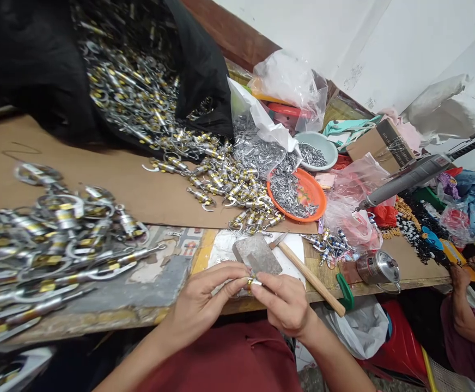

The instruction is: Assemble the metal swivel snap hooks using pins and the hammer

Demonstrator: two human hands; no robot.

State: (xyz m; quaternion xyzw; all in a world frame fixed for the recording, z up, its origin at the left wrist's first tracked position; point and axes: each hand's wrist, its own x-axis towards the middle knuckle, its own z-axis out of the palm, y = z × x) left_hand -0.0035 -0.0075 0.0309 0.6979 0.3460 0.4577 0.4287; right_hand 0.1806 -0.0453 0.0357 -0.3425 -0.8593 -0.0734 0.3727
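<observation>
Workbench (168, 280) spans the view, partly covered by a sheet of brown cardboard (168, 201). On it, toward the back left, a black bag (49, 81) gapes open, spilling silver-and-yellow metal hook fittings (131, 92) across the cardboard. A second heap of fittings (66, 223) lies nearer, at the left. At far right, a co-worker's forearms (466, 324) reach to the bench edge. A grey handheld power driver (409, 177) hangs over the right side, tip down. Wooden-handled hammer (311, 277) lies slantwise, its head beside a grey stone block (257, 255), handle end jutting past the front edge. Behind the hammer, an orange plastic dish (322, 209) holds small metal parts; a metal mug (378, 268) stands to the right, near the edge. Left hand (205, 294) and right hand (286, 305) meet in front of the stone block, fingertips almost touching. Smallest item of note: a small metal fitting (254, 281), silver with a touch of yellow, held between the two hands at the bench's front edge. Left thumb and forefinger pinch it from one side, nearly closed; right thumb and forefinger close on the other. Exact shape hard to read, the fingers covering much of it.
</observation>
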